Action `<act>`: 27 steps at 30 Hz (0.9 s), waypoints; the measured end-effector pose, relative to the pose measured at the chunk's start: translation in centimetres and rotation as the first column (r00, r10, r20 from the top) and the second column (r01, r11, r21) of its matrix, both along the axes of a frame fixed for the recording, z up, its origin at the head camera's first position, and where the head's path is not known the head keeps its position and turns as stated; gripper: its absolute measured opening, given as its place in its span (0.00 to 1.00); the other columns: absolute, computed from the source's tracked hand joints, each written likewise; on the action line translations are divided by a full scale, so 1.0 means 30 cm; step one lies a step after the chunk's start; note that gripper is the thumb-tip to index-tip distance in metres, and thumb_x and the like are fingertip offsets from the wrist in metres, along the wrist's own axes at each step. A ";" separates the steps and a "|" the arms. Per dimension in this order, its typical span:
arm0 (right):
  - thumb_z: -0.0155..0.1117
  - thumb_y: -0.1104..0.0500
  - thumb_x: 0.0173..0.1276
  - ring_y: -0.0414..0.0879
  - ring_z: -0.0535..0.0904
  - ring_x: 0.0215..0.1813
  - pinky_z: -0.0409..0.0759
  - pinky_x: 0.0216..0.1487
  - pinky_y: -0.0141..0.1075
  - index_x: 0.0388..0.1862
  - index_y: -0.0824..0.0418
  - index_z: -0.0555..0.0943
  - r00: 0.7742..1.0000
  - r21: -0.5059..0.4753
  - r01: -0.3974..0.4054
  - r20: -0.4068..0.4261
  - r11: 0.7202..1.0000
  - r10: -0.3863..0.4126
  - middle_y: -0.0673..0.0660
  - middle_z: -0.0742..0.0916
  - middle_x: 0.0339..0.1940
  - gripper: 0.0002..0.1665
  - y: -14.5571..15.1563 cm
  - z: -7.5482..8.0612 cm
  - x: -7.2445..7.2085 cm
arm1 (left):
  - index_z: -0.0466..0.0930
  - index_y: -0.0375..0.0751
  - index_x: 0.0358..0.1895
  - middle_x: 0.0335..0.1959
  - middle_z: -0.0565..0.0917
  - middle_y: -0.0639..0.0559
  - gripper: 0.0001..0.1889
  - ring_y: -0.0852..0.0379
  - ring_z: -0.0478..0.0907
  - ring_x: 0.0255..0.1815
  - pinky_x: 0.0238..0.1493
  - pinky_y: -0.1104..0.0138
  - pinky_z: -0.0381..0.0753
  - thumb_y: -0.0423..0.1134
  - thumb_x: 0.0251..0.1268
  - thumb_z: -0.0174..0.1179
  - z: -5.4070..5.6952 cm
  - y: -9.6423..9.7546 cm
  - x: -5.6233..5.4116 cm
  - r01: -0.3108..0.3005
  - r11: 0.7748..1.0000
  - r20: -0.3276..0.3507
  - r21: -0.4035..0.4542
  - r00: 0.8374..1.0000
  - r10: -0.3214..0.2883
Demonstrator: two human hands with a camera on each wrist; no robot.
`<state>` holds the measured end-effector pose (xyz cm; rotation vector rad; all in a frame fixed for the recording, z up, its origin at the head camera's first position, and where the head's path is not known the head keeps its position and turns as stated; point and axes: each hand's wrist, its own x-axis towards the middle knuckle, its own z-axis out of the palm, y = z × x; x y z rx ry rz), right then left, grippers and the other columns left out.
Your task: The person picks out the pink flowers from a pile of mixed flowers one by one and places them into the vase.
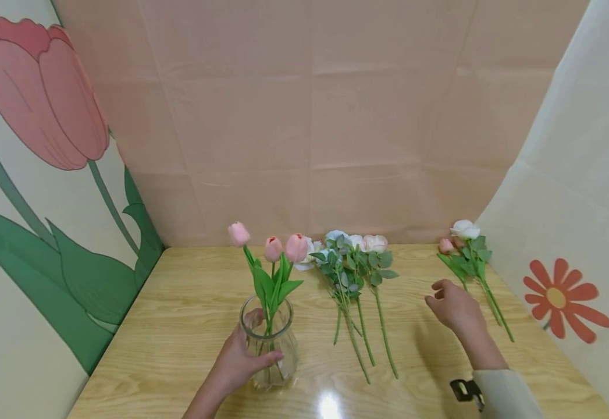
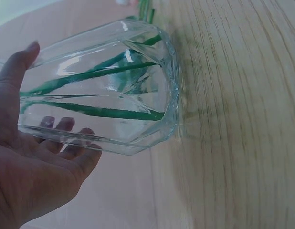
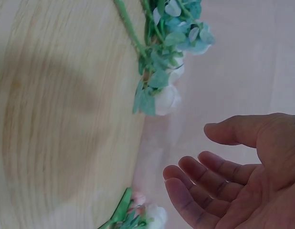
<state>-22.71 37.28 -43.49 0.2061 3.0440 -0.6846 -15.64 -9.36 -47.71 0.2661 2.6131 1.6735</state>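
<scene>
My left hand [image 1: 241,355] grips a clear glass vase [image 1: 283,361] near the table's front, thumb on one side and fingers round the other. Three pink tulips [image 1: 273,249] stand in the vase, their green stems [image 2: 109,112] showing through the glass in the left wrist view. My right hand [image 1: 456,308] is raised over the table at the right, holding nothing, its fingers loosely bent in the right wrist view. Just beyond it lies a small bunch with a white rose [image 1: 465,229] and a pink tulip [image 1: 446,245].
Several long-stemmed flowers [image 1: 356,273], pale blue, white and pale pink, lie in the table's middle. A plain pinkish cloth [image 1: 304,116] hangs behind the wooden table [image 1: 189,302]. Cloths printed with flowers hang at the left [image 1: 47,233] and right [image 1: 561,192].
</scene>
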 end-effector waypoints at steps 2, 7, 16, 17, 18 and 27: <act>0.57 0.51 0.75 0.68 0.80 0.51 0.80 0.44 0.56 0.64 0.74 0.70 1.000 0.006 0.005 0.009 1.000 -0.005 0.74 0.82 0.56 0.31 0.014 -0.008 -0.006 | 0.62 0.40 0.75 0.72 0.72 0.37 0.50 0.33 0.64 0.74 0.70 0.32 0.60 0.50 0.51 0.79 -0.001 -0.001 0.000 0.001 1.000 0.000 0.002 1.000 -0.001; 0.57 0.50 0.75 0.68 0.80 0.51 0.80 0.43 0.55 0.64 0.75 0.69 0.999 0.014 0.017 0.028 1.000 -0.018 0.74 0.82 0.56 0.31 0.046 -0.023 -0.017 | 0.62 0.41 0.75 0.72 0.72 0.38 0.50 0.34 0.64 0.74 0.69 0.32 0.60 0.50 0.51 0.79 0.000 -0.002 0.001 0.001 1.000 0.008 0.004 1.000 -0.001; 0.57 0.51 0.74 0.69 0.80 0.51 0.80 0.43 0.55 0.63 0.77 0.69 0.999 0.035 0.016 0.036 0.999 -0.017 0.76 0.81 0.55 0.32 0.099 -0.039 -0.029 | 0.62 0.42 0.75 0.72 0.72 0.38 0.49 0.33 0.64 0.74 0.69 0.31 0.60 0.50 0.51 0.79 0.004 -0.001 0.002 0.002 1.000 0.012 0.006 1.000 -0.002; 0.58 0.51 0.74 0.70 0.80 0.50 0.80 0.43 0.55 0.62 0.78 0.69 0.999 0.038 0.015 0.036 0.999 -0.016 0.76 0.81 0.55 0.32 0.105 -0.041 -0.030 | 0.62 0.42 0.75 0.72 0.72 0.38 0.49 0.33 0.64 0.74 0.69 0.31 0.60 0.50 0.51 0.79 0.004 -0.001 0.002 0.002 1.000 0.011 0.004 1.000 -0.002; 0.58 0.51 0.74 0.70 0.80 0.51 0.80 0.43 0.55 0.62 0.78 0.69 0.999 0.043 0.016 0.039 0.999 -0.017 0.76 0.81 0.55 0.32 0.112 -0.042 -0.032 | 0.62 0.43 0.75 0.72 0.72 0.38 0.49 0.32 0.64 0.74 0.68 0.30 0.60 0.50 0.51 0.79 0.005 -0.001 0.002 0.002 1.000 0.012 0.003 1.000 -0.002; 0.58 0.51 0.74 0.72 0.78 0.51 0.79 0.45 0.57 0.62 0.80 0.68 0.997 0.041 0.023 0.068 0.999 -0.026 0.78 0.80 0.53 0.34 0.166 -0.057 -0.043 | 0.61 0.43 0.76 0.72 0.72 0.38 0.50 0.33 0.64 0.74 0.68 0.30 0.60 0.50 0.51 0.79 0.000 -0.002 0.001 0.007 1.000 0.005 0.002 1.000 -0.007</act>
